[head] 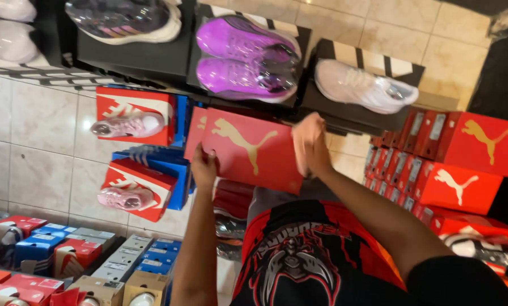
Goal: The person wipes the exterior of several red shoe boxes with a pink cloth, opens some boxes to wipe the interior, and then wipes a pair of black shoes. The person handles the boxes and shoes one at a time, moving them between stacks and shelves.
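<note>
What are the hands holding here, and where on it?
A red shoebox. The left hand grips its left edge; the right hand lies against its right edge.

Single head-worn view, looked steeply down from above, tilted somewhat sideways, close over both forearms and a red shoebox lid (pixel 248 150), black display stands with shoes far, stacked boxes left and right, tiled floor beneath.
</note>
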